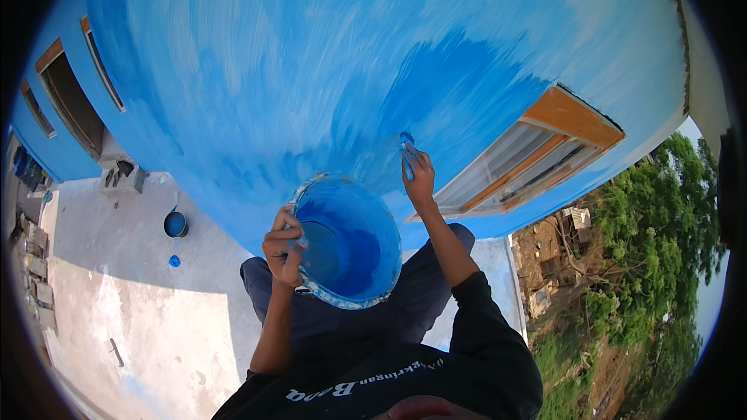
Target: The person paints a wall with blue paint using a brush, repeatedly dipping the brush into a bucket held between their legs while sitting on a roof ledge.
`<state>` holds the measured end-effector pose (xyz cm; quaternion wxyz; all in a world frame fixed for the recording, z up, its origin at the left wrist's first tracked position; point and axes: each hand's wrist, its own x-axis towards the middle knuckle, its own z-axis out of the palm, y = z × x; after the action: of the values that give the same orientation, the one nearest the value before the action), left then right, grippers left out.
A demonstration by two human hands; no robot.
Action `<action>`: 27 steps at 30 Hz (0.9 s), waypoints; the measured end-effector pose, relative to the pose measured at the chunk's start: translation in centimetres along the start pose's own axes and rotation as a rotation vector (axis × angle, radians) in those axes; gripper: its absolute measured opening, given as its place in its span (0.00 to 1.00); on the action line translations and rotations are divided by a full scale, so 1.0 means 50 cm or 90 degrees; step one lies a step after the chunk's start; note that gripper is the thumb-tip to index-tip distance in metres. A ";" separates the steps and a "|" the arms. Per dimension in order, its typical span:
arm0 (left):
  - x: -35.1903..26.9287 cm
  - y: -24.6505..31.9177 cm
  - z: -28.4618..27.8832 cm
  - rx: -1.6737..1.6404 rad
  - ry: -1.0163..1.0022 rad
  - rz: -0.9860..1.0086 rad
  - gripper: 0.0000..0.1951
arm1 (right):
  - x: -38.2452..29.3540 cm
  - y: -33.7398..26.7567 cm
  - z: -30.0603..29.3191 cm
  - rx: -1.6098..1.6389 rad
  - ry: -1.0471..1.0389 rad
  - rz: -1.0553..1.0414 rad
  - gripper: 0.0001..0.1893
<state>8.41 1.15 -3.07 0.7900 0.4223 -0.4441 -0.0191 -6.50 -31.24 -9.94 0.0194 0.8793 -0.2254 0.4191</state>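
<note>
My left hand point(285, 248) grips the left rim of a paint-smeared bucket point(382, 210), which is tilted so that its inside shows. Blue paint point(357, 259) coats the bottom and lower side of it. Up and to the right, my right hand point(419, 178) holds a paintbrush point(407, 143) by its blue-stained handle. The bristles are at the wall point(245, 70); whether they touch it I cannot tell. A patch of darker blue paint point(455, 73) spreads above the brush, among paler, streaky strokes.
A wood-framed window point(513, 163) is close to the right of my right hand. On the concrete floor point(146, 315) at left are a dark paint pail point(175, 224) and a small blue item point(174, 261). Footwear sits on a concrete step point(122, 179) by a doorway. Trees point(648, 227) stand beyond the floor's right edge.
</note>
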 end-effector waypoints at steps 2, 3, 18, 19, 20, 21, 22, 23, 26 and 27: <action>-0.008 -0.001 -0.007 0.022 0.014 -0.010 0.08 | 0.016 -0.010 -0.006 -0.001 0.146 0.003 0.16; -0.007 -0.003 -0.010 0.034 0.006 -0.013 0.08 | 0.009 -0.004 0.002 -0.018 0.148 0.006 0.16; -0.020 0.016 -0.015 0.146 -0.003 -0.065 0.12 | -0.120 0.062 0.202 0.737 0.565 0.945 0.19; -0.020 0.014 -0.021 0.156 0.005 -0.068 0.12 | -0.090 0.049 0.181 0.783 0.551 0.937 0.20; -0.019 0.012 -0.021 0.154 0.010 -0.066 0.12 | -0.064 0.043 0.157 0.827 0.539 0.927 0.21; -0.020 0.011 -0.018 0.150 0.015 -0.067 0.12 | -0.051 0.040 0.135 0.868 0.527 0.917 0.22; -0.023 0.009 -0.017 0.146 0.021 -0.071 0.12 | -0.049 0.036 0.115 0.932 0.518 0.853 0.23; -0.025 0.006 -0.022 0.149 0.015 -0.072 0.12 | -0.048 0.029 0.098 0.996 0.506 0.788 0.23; -0.032 -0.007 -0.023 0.145 0.003 -0.078 0.12 | -0.070 0.031 0.098 1.000 0.491 0.678 0.24; -0.031 -0.007 -0.020 0.144 0.003 -0.081 0.12 | -0.082 0.033 0.107 0.974 0.487 0.661 0.25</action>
<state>8.30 2.18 -4.63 0.7357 0.5358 -0.4139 -0.0176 -5.49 -32.36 -16.72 -0.6662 0.2538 -0.2298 0.6625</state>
